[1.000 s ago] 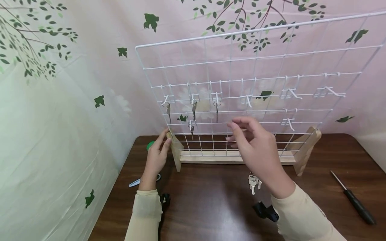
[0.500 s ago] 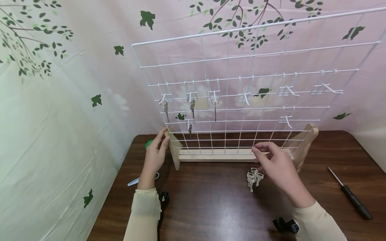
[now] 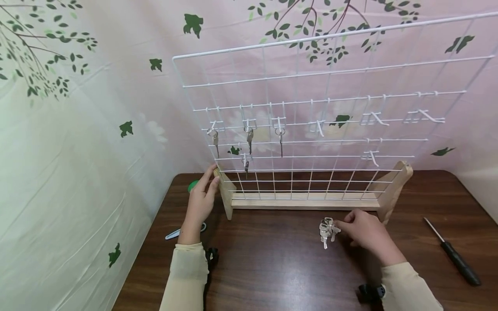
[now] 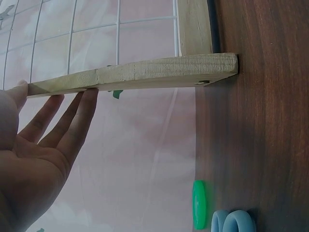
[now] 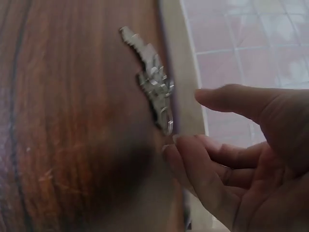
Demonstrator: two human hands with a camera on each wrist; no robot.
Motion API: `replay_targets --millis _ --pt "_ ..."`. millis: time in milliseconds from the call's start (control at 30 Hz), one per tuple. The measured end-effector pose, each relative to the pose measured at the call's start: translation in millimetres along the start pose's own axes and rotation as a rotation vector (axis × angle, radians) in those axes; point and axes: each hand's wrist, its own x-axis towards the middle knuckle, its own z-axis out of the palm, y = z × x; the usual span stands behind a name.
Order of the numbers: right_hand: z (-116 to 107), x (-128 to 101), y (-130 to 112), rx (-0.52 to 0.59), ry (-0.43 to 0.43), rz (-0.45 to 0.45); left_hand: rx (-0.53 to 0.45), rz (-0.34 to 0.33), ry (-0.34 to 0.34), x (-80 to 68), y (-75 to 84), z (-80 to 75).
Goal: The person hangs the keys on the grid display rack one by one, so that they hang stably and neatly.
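Note:
My left hand holds the left wooden end piece of the stand, thumb on one side and fingertips against its outer face. Above it rises a white wire grid with white hooks; single keys, such as a silver key, hang on several at the left. On the dark table in front lies a bunch of silver keys. Beside that bunch is my right hand. In the right wrist view its thumb and fingers stand apart, close to the key ring, with nothing pinched between them.
A black-handled screwdriver lies at the right of the table. Near my left forearm is a light-blue handled tool, partly hidden. A green round object sits behind the left hand. Bare hooks fill the grid's right side.
My right hand has come down from in front of the grid, moving right and then lower to the bunch of keys. The left hand stays on the wooden end piece.

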Motion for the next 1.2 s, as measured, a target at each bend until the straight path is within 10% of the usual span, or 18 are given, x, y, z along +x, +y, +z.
replay_targets --millis 1200 --pt "12 15 18 0.012 -0.088 0.007 0.005 -0.018 -0.004 0.2 -1.8 -0.5"
